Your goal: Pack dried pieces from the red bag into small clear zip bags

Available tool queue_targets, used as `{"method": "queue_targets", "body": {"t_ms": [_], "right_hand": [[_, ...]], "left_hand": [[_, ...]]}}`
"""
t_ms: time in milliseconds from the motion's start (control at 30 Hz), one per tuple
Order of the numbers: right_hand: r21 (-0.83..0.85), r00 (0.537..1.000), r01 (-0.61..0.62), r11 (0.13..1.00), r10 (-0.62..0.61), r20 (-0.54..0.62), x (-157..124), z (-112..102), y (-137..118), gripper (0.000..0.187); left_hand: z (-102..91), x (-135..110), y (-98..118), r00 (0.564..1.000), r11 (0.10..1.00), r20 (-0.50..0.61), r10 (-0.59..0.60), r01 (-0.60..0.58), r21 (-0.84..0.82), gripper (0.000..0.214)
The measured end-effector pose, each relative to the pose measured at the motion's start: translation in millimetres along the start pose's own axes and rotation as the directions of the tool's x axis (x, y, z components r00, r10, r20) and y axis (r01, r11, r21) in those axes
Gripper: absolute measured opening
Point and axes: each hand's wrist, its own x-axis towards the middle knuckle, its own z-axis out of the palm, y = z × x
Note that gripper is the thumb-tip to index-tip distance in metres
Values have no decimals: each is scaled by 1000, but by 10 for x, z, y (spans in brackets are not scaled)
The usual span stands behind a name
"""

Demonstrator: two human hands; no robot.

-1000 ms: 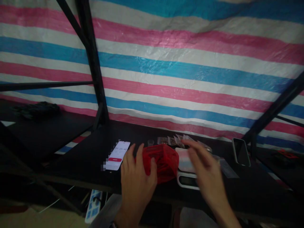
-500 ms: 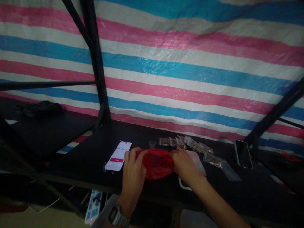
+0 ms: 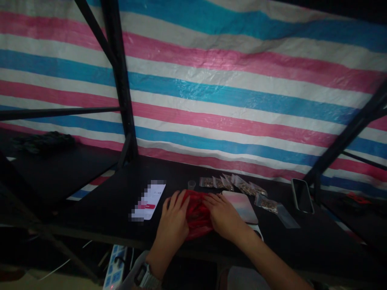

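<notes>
A red plastic bag (image 3: 198, 217) sits at the front of the black table, bunched between my two hands. My left hand (image 3: 173, 213) grips its left side, fingers bent over the rim. On the opposite side my right hand (image 3: 222, 213) has its fingers closed on the bag's edge. Dark contents show faintly in the bag's mouth; I cannot make out what they are. Just beyond the bag stands a small clear cup (image 3: 191, 185). Close to my right hand lies a digital scale (image 3: 240, 206) with a shiny square plate, partly covered by my forearm.
Several small clear zip bags (image 3: 242, 184) of brown bits lie in a row behind the scale. An empty-looking zip bag (image 3: 287, 216) is at right. A lit phone (image 3: 151, 199) lies left, a dark phone (image 3: 302, 195) right. A power strip (image 3: 115, 266) hangs below the table edge.
The bag's mouth, wide and round before, is now gathered narrower. My hands have come closer together, and more of the scale shows. The view has shifted slightly.
</notes>
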Motion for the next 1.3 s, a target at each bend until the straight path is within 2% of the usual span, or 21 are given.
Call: {"method": "queue_targets", "body": {"t_ms": [100,200,233,267,300,333,367,467,533,600,700,767,867,933,1000,1033,1100,1167,1233,1267,1300], "right_hand": [[82,999,31,996,-28,-36,-3,58,124,57],[274,984,104,956,-58,-171,-72,-41,403,51],[315,975,88,945,-18,-219,-114,-101,537,50],[326,968,23,945,60,-244,-165,-168,687,48],[301,955,-109,947,184,-234,-223,-236,848,43],[237,920,-297,925,344,-187,-284,-298,1012,39],[148,852,-491,858,509,-124,-343,-348,1171,37],[53,706,-703,709,705,-60,-464,-395,1546,35],[36,639,-767,641,767,-55,-468,-342,1677,32],[45,591,-803,594,804,-68,-420,-261,1728,28],[102,551,-823,559,829,-94,-334,-186,1740,26],[155,538,-822,548,836,-106,-326,-209,1756,23],[248,546,-791,560,828,-128,-432,-353,1791,21],[306,565,-753,583,811,-153,-546,-486,1760,28],[400,591,-679,615,782,-199,-634,-611,1620,37],[462,610,-620,634,760,-225,-651,-662,1499,41],[704,659,-346,620,695,-288,-611,-734,1167,43],[813,750,-146,564,599,-281,-475,-761,773,41],[878,832,-38,477,501,-236,-286,-742,413,41],[908,869,-21,418,457,-190,-189,-715,272,42],[934,886,-9,358,435,-159,-102,-677,165,44]], "left_hand": [[33,68,-101,999,999,29,-42,42,6,70],[70,122,-140,996,993,-21,-84,82,-82,65],[73,132,-137,995,990,-54,-89,82,-118,61],[67,137,-125,992,986,-94,-88,73,-150,57],[52,136,-104,986,983,-143,-85,59,-173,54],[29,128,-75,977,982,-200,-77,39,-187,51],[0,115,-36,963,981,-263,-67,16,-194,49],[-76,46,124,898,978,-438,-37,-57,-199,42],[-88,-6,249,853,971,-521,11,-135,-200,37],[-68,-43,370,814,952,-578,59,-220,-213,35],[-23,-61,524,783,921,-621,44,-272,-277,36],[-9,-61,603,769,906,-639,19,-284,-315,36],[-15,-60,687,743,879,-668,26,-335,-338,35],[-35,-45,730,736,848,-676,40,-383,-367,33],[-75,11,770,759,795,-649,52,-425,-434,30],[-105,60,790,791,758,-610,47,-426,-494,28],[-183,193,823,890,666,-455,16,-349,-660,23],[-265,350,836,980,511,-190,-54,-137,-848,20],[-328,485,806,997,309,-13,-76,11,-951,21],[-347,532,769,996,219,35,-84,53,-974,22],[-358,563,718,994,145,63,-91,76,-987,22]]}}
